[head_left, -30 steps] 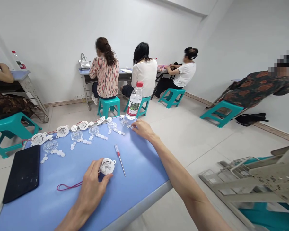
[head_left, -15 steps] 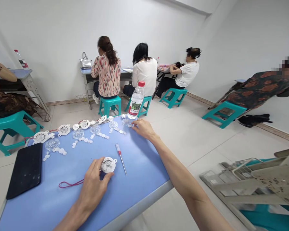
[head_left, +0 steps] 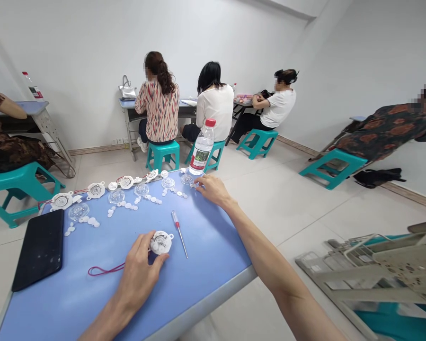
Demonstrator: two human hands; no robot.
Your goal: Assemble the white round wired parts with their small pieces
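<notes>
My left hand (head_left: 142,270) grips a white plastic casing (head_left: 161,242) by its edge, thumb at the near side and fingers at the far side. Round parts show inside the casing, and a red cord loop (head_left: 104,271) trails left from under the hand. At the far right corner of the blue table, my right hand (head_left: 213,189) has its fingertips together over small white gears (head_left: 192,185); whatever they pinch is too small to make out. Just beyond lies a clear plastic disc (head_left: 186,179). A screwdriver (head_left: 179,234) with a red and clear handle lies between my hands.
White casings (head_left: 96,190), clear discs (head_left: 116,196) and small white wheels (head_left: 92,222) line the far edge. A water bottle (head_left: 201,149) stands at the far corner, a black phone-like slab (head_left: 40,248) at left. Several people sit on teal stools (head_left: 257,142) beyond.
The whole view has shifted slightly. Both hands stay in nearly the same places, the left still holding the casing and the right still at the small gears.
</notes>
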